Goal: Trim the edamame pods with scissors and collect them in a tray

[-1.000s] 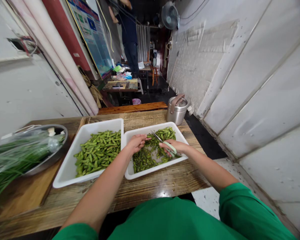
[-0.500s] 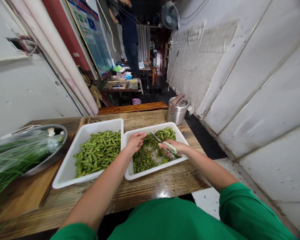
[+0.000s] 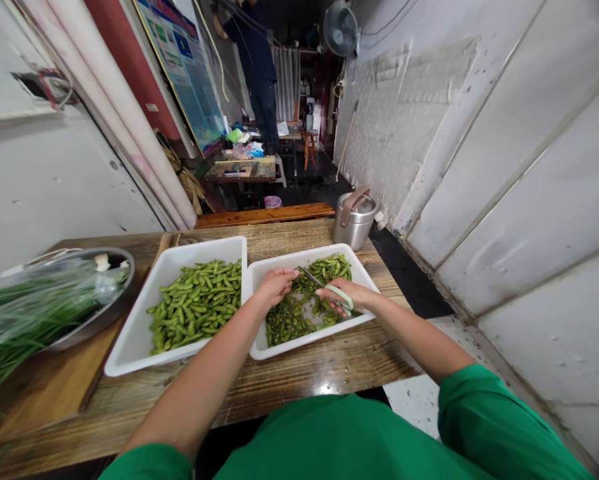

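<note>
My right hand (image 3: 352,295) grips scissors with pale green handles (image 3: 343,295), their dark blades pointing up and left. Just off the blade tips, my left hand (image 3: 276,287) is closed in a pinch; what sits between its fingertips is too small to make out. Both hands are above the right white tray (image 3: 309,339), which holds trimmed-looking and darker green edamame pods (image 3: 286,321) with some bare wet bottom showing. Beside it on the left, a larger white tray (image 3: 212,250) carries a heap of edamame pods (image 3: 199,303).
A steel pail with a brown handle (image 3: 354,223) stands at the table's far right corner. At left, a metal bowl (image 3: 96,323) with bagged green stalks (image 3: 34,313) rests on a wooden board (image 3: 64,387). Farther back, a person (image 3: 259,73) stands near a cluttered low table (image 3: 244,170).
The scissor blades have come closer together near my left fingertips. My left hand has shifted slightly right, toward the blades. The person in the background has moved a little.
</note>
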`<state>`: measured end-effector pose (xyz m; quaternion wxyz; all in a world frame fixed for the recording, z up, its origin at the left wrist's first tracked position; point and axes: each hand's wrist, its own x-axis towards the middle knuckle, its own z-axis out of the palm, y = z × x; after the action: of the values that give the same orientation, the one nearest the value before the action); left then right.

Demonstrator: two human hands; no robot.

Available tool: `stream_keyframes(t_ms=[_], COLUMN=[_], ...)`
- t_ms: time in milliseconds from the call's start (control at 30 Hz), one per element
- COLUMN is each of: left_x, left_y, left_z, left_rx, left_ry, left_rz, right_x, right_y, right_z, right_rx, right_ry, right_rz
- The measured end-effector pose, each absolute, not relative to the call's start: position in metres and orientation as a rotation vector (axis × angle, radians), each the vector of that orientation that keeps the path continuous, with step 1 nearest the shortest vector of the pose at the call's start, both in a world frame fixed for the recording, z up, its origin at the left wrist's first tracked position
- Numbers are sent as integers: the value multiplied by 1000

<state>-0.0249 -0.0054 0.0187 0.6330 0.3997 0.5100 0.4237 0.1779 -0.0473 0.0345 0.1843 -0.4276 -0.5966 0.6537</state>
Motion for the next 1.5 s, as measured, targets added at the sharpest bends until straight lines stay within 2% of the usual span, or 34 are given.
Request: stream_keyframes(t_ms=[333,600,767,1100,1233,1433,1500], left_x=[-34,-33,-8,39,35,-4,-15], left_y=[-11,-14,-20,-31,-29,-13,-10], left_z=[30,52,38,6,10,13,13], left_rx=[1054,1685,1890,2574,2502,1868,1538], left_ry=[1123,1189,1217,1160,1120,1373,1412], left_rz=[908,596,236,-37,31,680,764], right_x=[182,182,182,184,184,186,186], right_y=[-37,-35,-32,-32,-31,-30,-32], right_z=[24,25,25,29,27,21,20], right_rx=[-1276,-1299,-1324,-1307,-1331,-1314,-1272], right_ry=[-1638,-1554,-1479,-1454,-1469,-1611,-1688], right_rz=[1742,1589,1514,1500,1491,1575,1614])
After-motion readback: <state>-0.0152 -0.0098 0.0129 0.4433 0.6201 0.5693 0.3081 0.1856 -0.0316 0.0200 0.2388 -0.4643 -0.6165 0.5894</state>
